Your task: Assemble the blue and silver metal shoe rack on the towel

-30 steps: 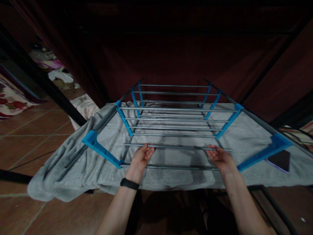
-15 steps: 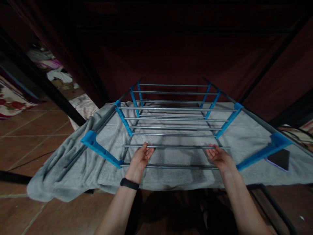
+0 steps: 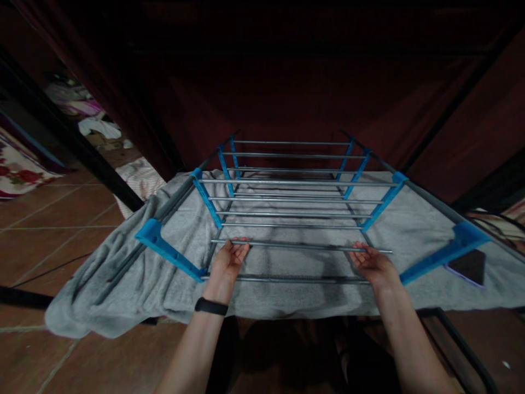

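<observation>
- left hand (image 3: 230,261): palm up, fingers half curled, thumb and fingers closed on the rod (image 3: 301,246) near its left end.
- right hand (image 3: 375,265): fingers bent under the rod near its right end, holding it; how firmly, i cannot tell.
- the rod spans the gap between the two grips, with a short end sticking out past each hand.
- front bar (image 3: 303,280): nearer the body than the grips, running between the wrists.
- left bracket (image 3: 172,253): blue, slanting, to the left of the left grip.
- right bracket (image 3: 435,260): blue, to the right of the right grip.
- rack (image 3: 301,183): its other bars lie beyond both grips.
- blanket (image 3: 287,303): grey, beneath the hands and the rack.
- phone (image 3: 467,267): on the blanket, right of the right grip, just beside the right bracket.
- band (image 3: 211,306): black, on the left wrist.
</observation>
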`<state>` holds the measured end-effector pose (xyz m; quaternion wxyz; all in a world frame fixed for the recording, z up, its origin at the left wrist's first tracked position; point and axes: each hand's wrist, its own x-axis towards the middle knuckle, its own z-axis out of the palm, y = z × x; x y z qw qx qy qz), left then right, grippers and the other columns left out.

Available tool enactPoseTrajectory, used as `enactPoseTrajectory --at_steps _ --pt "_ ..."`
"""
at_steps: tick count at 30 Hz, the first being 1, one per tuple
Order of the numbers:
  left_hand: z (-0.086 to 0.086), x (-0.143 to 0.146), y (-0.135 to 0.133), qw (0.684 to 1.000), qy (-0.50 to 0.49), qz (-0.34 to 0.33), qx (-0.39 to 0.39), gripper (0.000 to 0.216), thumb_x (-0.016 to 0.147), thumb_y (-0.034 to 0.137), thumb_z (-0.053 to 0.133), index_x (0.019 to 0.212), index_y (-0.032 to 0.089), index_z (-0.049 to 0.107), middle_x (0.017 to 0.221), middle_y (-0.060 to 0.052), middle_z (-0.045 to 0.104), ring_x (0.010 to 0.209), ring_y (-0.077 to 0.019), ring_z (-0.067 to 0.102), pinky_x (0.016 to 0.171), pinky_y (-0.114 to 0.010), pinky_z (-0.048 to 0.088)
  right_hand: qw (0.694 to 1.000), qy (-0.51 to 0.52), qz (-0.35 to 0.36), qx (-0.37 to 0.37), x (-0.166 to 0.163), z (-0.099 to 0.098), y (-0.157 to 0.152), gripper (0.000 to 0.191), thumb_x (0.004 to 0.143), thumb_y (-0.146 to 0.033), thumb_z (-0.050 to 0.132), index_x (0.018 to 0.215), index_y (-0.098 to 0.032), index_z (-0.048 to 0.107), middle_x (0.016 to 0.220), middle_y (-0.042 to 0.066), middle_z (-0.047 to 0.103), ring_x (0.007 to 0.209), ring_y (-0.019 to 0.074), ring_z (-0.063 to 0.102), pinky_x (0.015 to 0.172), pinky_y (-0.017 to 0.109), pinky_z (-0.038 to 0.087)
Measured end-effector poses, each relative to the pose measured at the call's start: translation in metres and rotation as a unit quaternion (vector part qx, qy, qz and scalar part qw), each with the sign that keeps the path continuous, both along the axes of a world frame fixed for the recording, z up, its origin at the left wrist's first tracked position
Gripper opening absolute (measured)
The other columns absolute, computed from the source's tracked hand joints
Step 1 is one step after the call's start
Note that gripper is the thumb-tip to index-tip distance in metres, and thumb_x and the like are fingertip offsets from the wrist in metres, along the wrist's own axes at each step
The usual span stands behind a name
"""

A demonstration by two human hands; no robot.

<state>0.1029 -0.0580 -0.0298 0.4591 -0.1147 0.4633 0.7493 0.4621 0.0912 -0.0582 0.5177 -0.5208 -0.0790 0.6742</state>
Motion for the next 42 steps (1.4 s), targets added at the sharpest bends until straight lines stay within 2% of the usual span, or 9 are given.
enactPoseTrajectory --at_steps 7,14,17,29,42 --pt "0.004 -0.012 -0.004 0.999 0.023 0.036 0.008 0.025 0.097 0.018 0.038 0.081 0.015 0.057 0.075 -0.006 0.067 0.07 -0.014 0.07 0.062 -0.024 0.059 1.0 -0.004 0.003 0.005 0.003 0.0 0.0 0.021 0.087 -0.005 0.043 0.078 -0.019 0.056 0.085 0.0 0.065 0.076 0.0105 0.065 0.064 0.026 0.06" --pt "0.003 -0.025 -0.006 0.997 0.033 0.064 0.002 0.026 0.098 0.019 0.036 0.08 0.015 0.054 0.075 -0.005 0.065 0.068 -0.013 0.069 0.059 -0.022 0.058 1.0 0.0 -0.004 -0.002 0.006 0.005 0.0 0.028 0.091 -0.008 0.034 0.077 -0.018 0.056 0.088 0.001 0.066 0.078 0.0122 0.066 0.061 0.028 0.061" --pt "0.003 -0.029 -0.007 0.997 0.036 0.074 0.009 0.024 0.097 0.017 0.038 0.081 0.015 0.055 0.074 -0.004 0.064 0.068 -0.013 0.069 0.058 -0.021 0.058 1.0 -0.008 -0.011 0.001 0.006 0.006 0.001 0.025 0.091 -0.008 0.038 0.077 -0.018 0.056 0.087 0.0 0.066 0.077 0.011 0.066 0.061 0.026 0.06" --pt "0.007 -0.037 -0.01 0.995 0.05 0.09 -0.004 0.022 0.095 0.012 0.038 0.078 0.016 0.052 0.074 -0.004 0.064 0.067 -0.0121 0.068 0.056 -0.02 0.056 0.999 -0.022 -0.037 0.0 0.019 -0.001 0.008 0.018 0.089 -0.009 0.047 0.078 -0.019 0.057 0.087 -0.001 0.062 0.074 0.0082 0.063 0.06 0.021 0.058" --pt "0.005 -0.03 -0.01 0.993 0.097 0.073 -0.003 0.02 0.093 0.005 0.041 0.08 0.016 0.053 0.073 -0.002 0.065 0.061 -0.0084 0.066 0.056 -0.016 0.054 0.998 -0.024 -0.051 -0.001 0.025 0.0 0.009 0.022 0.089 -0.009 0.042 0.075 -0.019 0.054 0.088 -0.001 0.062 0.074 0.0088 0.062 0.059 0.023 0.057"
